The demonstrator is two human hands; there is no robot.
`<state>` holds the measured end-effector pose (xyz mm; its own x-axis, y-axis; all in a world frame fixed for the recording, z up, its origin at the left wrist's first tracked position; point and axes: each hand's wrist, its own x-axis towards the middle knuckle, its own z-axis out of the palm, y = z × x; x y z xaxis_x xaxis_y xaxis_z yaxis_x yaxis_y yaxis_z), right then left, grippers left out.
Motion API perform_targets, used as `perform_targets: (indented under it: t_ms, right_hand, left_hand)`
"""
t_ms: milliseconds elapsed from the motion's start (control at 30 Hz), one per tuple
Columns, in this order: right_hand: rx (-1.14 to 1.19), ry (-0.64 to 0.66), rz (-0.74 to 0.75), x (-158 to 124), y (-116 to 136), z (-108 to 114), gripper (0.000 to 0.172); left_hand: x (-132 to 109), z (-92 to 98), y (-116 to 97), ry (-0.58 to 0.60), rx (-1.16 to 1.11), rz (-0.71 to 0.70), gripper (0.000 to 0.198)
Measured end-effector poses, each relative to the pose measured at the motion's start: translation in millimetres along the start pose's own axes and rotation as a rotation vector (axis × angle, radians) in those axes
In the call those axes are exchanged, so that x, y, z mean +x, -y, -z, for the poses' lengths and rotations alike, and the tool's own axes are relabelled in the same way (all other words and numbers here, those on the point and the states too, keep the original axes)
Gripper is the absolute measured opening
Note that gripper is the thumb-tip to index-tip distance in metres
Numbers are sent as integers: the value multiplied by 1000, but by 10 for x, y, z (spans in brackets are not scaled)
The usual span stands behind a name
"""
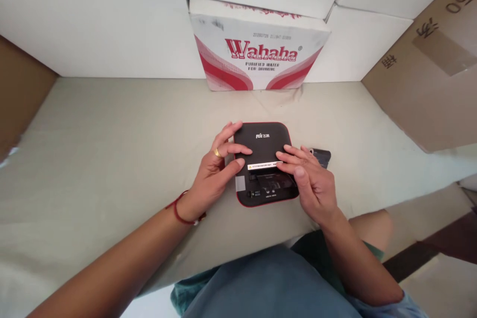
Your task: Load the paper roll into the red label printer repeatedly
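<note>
A flat, squarish black device [261,151] with a thin red rim and white "FEJE" lettering lies on the cloth-covered surface. Across its lower half run a white label strip with a warning mark and a recessed slot with glossy dark film or plastic. At its left side is my left hand [214,169], fingers spread, with thumb and fingertips resting on the top face and edge. My right hand [315,181] lies over the lower right part, fingers stretched out and touching near the label's end. Partly hidden behind that hand is a small dark object [323,157].
A white and red Wahaha water carton [261,54] stands behind the device against plain white boxes [122,25]. Brown cardboard boxes stand at the right [428,69] and far left [22,89]. The surface's front edge borders my lap.
</note>
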<state>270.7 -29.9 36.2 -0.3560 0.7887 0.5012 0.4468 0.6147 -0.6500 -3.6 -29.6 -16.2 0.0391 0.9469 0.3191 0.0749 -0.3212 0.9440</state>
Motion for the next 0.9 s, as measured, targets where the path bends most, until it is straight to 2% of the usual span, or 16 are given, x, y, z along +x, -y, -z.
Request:
perform_targets:
  t_ms: [100,267,400,467,567,667,900]
  right_hand:
    - [18,-2,3,-18,-33,-19,37]
    - [41,-17,-14,-86,23,-59,38]
    - [-1,-24,95,-326,85,-86,42]
    - [-54,-43,137,-478,88,-79,43]
    - [-121,-81,152,-659,60,-45,49]
    - [-147,-94,174,-739,27,-20,53]
    - [-152,-103,217,-666,11,-18,49]
  left_hand:
    - [-6,-64,-6,-11,-57,46,30]
    - [-93,-107,116,6,-147,109,44]
    - [-135,-108,161,84,-371,85,94]
    - [-133,-108,145,143,-426,85,107]
    - [-132,-108,118,203,-412,97,114]
    - [-150,-96,120,212,-376,125,120]
    - [-160,-49,188,219,-353,152,127]
